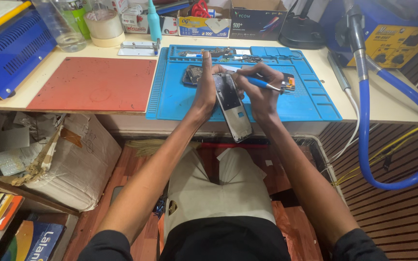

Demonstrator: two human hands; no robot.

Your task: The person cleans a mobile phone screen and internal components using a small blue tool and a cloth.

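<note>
We support the phone frame in our left hand. The fingers wrap its left edge, pressed together behind it, and the index finger points straight up past its top end. This grip tilts the frame's upper end toward the blue repair mat and lets its lower end overhang the bench edge, so the inner face is turned up to us.

Our right hand pinches a blue-handled screwdriver between thumb and first fingers, like a pen. The other fingers curl under. The tip meets the frame's upper end just beside the left fingertips, so both hands brace each other.

A detached dark phone part lies on the mat just beyond the left fingers. Small parts lie just past the right knuckles, within short reach. The red pad lies well left of the left hand.
</note>
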